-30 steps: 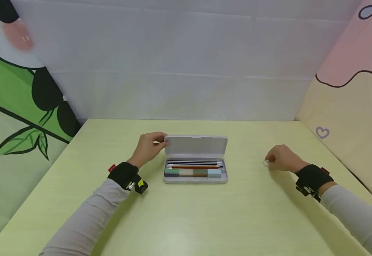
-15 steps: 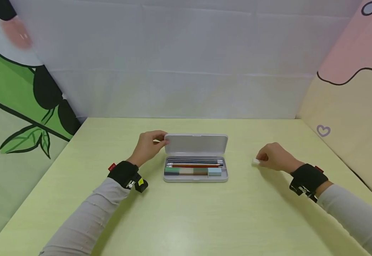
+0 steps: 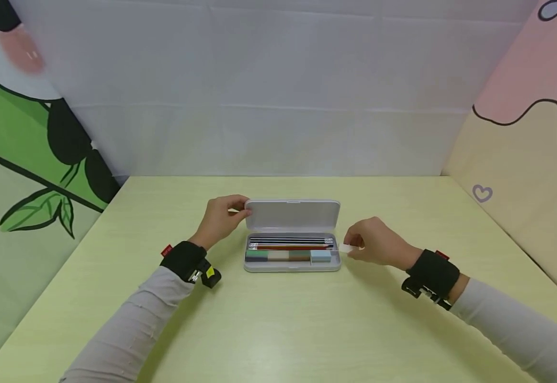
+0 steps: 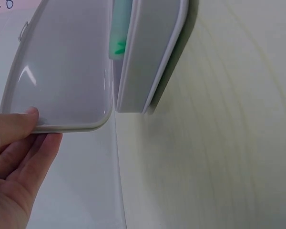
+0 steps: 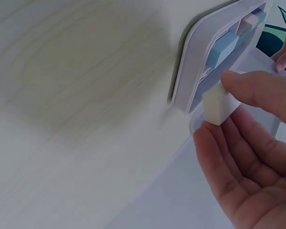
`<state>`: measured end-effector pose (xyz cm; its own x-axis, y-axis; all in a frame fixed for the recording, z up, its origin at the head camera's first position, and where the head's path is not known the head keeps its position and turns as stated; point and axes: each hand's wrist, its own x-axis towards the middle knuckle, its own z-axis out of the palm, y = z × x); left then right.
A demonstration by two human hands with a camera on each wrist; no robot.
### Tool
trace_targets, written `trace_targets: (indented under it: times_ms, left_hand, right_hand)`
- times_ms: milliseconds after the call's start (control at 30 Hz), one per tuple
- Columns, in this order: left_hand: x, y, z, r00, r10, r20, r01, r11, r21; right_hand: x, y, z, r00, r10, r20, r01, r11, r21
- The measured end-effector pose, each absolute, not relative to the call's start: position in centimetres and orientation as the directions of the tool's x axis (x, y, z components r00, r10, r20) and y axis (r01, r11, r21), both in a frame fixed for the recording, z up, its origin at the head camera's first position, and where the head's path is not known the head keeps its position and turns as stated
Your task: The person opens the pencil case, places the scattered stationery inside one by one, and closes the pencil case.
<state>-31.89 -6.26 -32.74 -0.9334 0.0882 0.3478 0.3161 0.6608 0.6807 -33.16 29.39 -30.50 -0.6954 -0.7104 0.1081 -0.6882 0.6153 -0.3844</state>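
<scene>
A light grey pencil case (image 3: 292, 269) lies with its lid (image 3: 292, 216) raised in the middle of the table. My left hand (image 3: 221, 221) pinches the lid's left edge between thumb and fingers, plainly seen in the left wrist view. Between thumb and fingertips of my right hand (image 3: 379, 243) is a small white eraser (image 5: 218, 106), just off the case's right end. Inside the case, striped pencils (image 3: 283, 241) and a reddish-brown pencil (image 3: 292, 247) lie along the back. The front part holds green, beige and brown blocks in a row and a light blue block (image 3: 321, 256) at the right.
The pale yellow-green table (image 3: 278, 324) spreads out around the case. A white cloth wall (image 3: 283, 106) rises behind it, with printed panels on both sides. Each wrist wears a black strap with a camera.
My right hand has moved left across the table with the white eraser, from well right of the case to its right end. The left hand stays on the lid.
</scene>
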Motion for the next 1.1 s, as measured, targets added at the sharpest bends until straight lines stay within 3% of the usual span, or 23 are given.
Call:
trace_targets:
  times_ms: [633, 1100]
  left_hand:
    - [-32.0, -6.0, -33.1, -0.929, 0.097, 0.358, 0.33, 0.655, 0.679]
    - [-32.2, -5.7, -33.1, -0.93, 0.097, 0.353, 0.328, 0.649, 0.687]
  right_hand:
    - [-32.2, 25.7, -30.9, -0.65, -0.756, 0.078, -0.697, 0.552, -0.458]
    - [-32.3, 25.0, -31.7, -0.621, -0.783, 0.047, -0.722, 0.547, -0.423]
